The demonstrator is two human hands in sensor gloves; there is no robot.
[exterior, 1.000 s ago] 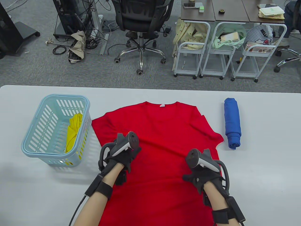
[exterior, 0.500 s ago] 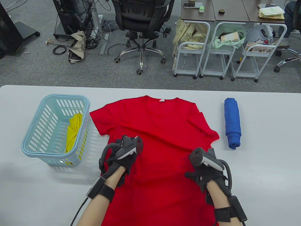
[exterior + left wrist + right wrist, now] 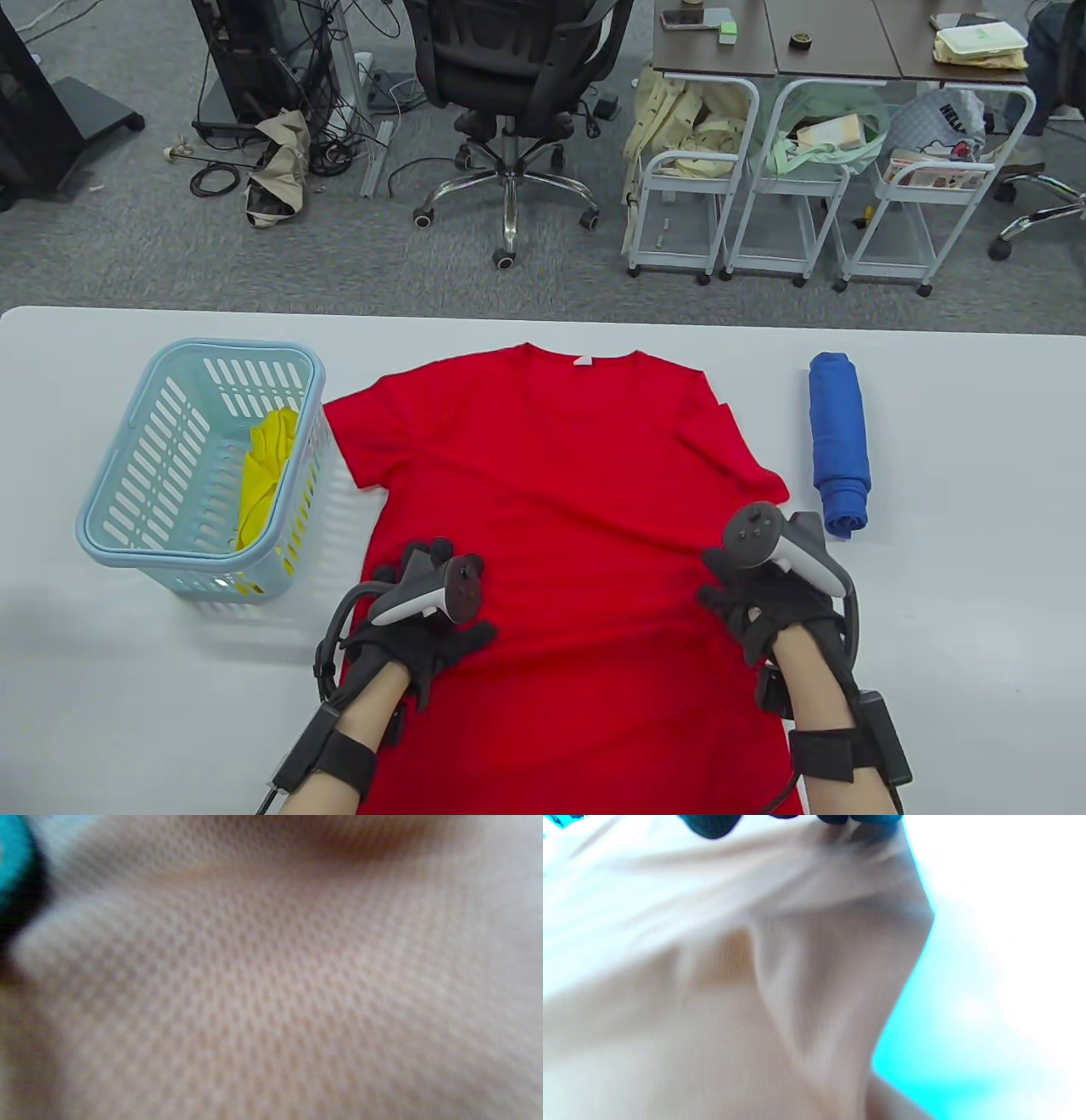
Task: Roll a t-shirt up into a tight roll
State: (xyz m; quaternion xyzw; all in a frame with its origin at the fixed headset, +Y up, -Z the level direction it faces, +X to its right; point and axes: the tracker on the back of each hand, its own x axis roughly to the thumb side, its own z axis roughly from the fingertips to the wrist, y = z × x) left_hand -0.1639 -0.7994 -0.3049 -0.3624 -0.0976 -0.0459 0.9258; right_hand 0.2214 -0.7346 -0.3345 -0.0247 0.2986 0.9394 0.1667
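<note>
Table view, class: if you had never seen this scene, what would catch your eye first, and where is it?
The red t-shirt spread flat across the middle of the table stands out most, with the left hand and the right hand on its near part. A light blue basket holding yellow cloth sits to its left, and a blue roll lies to its right.

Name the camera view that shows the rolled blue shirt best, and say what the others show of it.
The table view: the rolled blue shirt lies whole on the table, right of the red t-shirt. The left wrist view shows only blurred fabric up close; the right wrist view shows washed-out fabric and glare. Neither shows the blue roll.
</note>
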